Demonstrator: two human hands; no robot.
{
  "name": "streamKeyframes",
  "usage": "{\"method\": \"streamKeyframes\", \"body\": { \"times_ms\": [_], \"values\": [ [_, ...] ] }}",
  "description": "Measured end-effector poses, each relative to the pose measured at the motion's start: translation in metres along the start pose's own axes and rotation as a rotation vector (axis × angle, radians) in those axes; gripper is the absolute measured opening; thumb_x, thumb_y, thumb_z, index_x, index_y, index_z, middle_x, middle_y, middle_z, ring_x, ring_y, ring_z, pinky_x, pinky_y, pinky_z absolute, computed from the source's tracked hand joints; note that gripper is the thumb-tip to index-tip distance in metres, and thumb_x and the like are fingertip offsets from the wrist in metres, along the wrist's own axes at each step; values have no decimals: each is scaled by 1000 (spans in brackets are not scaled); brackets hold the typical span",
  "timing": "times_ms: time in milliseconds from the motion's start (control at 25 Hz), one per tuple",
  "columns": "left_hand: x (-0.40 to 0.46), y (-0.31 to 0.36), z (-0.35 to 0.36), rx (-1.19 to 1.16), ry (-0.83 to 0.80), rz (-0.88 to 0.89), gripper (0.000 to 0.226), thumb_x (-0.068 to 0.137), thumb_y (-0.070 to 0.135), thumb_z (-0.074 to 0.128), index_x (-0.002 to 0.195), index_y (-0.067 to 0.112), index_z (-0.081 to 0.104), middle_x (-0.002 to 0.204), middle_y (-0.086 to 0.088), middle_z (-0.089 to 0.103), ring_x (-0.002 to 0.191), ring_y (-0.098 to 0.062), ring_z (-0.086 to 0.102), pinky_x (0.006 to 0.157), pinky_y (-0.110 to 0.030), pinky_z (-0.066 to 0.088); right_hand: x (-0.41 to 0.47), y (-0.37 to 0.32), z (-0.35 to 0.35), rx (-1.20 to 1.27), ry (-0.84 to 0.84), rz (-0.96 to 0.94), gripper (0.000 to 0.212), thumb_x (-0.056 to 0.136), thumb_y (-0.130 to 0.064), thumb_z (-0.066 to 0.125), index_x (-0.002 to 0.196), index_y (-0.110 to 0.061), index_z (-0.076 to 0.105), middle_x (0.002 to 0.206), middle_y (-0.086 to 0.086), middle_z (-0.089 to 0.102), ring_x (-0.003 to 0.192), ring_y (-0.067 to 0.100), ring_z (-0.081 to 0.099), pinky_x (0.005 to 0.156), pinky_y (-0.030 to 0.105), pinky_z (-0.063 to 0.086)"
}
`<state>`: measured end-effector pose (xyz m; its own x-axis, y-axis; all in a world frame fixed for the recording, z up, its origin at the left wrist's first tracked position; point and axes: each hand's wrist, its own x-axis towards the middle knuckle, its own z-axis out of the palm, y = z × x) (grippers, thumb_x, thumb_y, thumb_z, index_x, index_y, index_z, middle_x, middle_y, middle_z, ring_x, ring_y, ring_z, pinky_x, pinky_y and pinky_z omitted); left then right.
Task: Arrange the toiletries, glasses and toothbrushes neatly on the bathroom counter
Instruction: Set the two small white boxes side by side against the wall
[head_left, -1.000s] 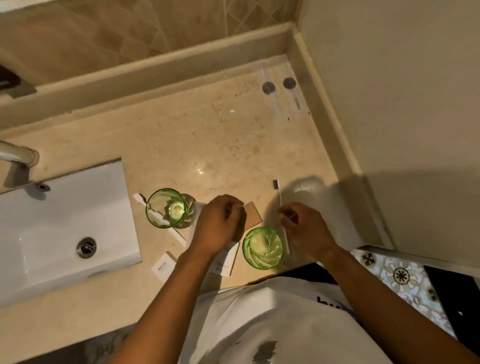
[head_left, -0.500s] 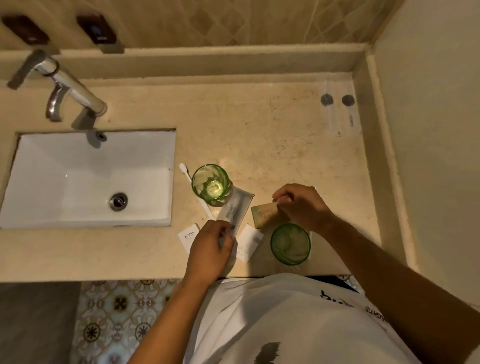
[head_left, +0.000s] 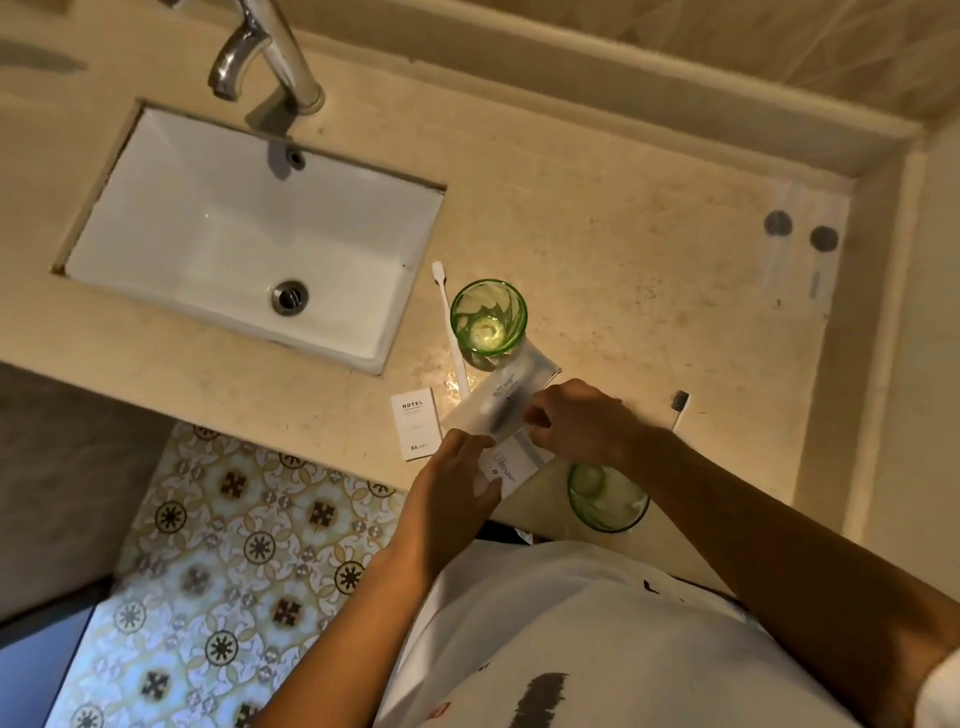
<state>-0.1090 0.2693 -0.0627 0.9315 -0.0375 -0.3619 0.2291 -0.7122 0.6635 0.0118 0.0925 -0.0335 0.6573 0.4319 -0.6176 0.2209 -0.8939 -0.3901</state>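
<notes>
Both hands meet over a clear plastic toiletry packet (head_left: 498, 402) above the beige counter (head_left: 623, 270). My left hand (head_left: 457, 483) pinches its near end and my right hand (head_left: 582, 421) grips its right edge. A white sachet (head_left: 511, 465) lies under the hands. One green glass (head_left: 488, 318) stands upright beside the sink, with a white toothbrush (head_left: 451, 332) lying along its left. A second green glass (head_left: 607, 498) stands at the counter's front edge, partly behind my right forearm. A dark-bristled toothbrush (head_left: 679, 408) lies to the right. A white "HOTEL" box (head_left: 415, 430) lies to the left.
The white sink (head_left: 249, 234) with its chrome tap (head_left: 280, 57) fills the counter's left. A raised ledge runs along the back wall and the right wall. Two clear packets with dark round caps (head_left: 800, 249) lie in the far right corner. Patterned floor tiles (head_left: 218, 545) show below the counter's front edge.
My right hand left the tan card and came left onto the clear packet. My left hand lifted the packet's near end. The view swung left and tilted.
</notes>
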Motion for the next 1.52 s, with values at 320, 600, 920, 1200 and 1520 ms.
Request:
{"method": "streamKeyframes", "body": {
  "times_ms": [320, 600, 920, 1200, 1520],
  "values": [
    [-2, 0, 23, 52, -13, 12, 51, 86, 18, 73, 135, 14, 57, 130, -4, 52, 104, -21, 64, 76, -16, 47, -1, 7, 8, 57, 61, -17, 18, 94, -27, 63, 106, -16, 70, 99, 5, 73, 83, 18, 64, 62, 23, 38],
    [9, 28, 9, -146, 134, 2, 45, 82, 3, 76, 124, 15, 63, 117, 1, 57, 80, -9, 61, 73, -10, 53, -4, 13, 3, 402, 243, 94, 26, 91, -27, 65, 115, -18, 69, 110, -1, 72, 95, 13, 67, 70, 16, 48],
    [49, 72, -10, -210, 103, 61, 38, 85, 16, 69, 122, 26, 64, 114, 11, 55, 94, 3, 59, 78, -16, 52, -6, 31, -22, 742, 495, 231, 33, 79, -10, 68, 110, -21, 73, 109, 3, 70, 91, 10, 60, 68, 5, 40],
    [106, 116, -4, -173, -22, 109, 52, 80, 25, 66, 131, 20, 60, 118, 0, 58, 96, -12, 61, 79, -31, 55, -9, 75, -56, 1006, 586, 362, 42, 74, -19, 61, 114, -20, 72, 112, -1, 71, 105, 14, 64, 89, 29, 54],
    [208, 159, 19, -174, -216, -6, 32, 90, 22, 69, 122, 19, 67, 111, 2, 73, 92, -19, 69, 84, -34, 56, 21, 127, -74, 1331, 774, 491, 39, 86, -13, 74, 123, -21, 62, 118, 9, 62, 112, 26, 63, 96, 39, 57]
  ]
}}
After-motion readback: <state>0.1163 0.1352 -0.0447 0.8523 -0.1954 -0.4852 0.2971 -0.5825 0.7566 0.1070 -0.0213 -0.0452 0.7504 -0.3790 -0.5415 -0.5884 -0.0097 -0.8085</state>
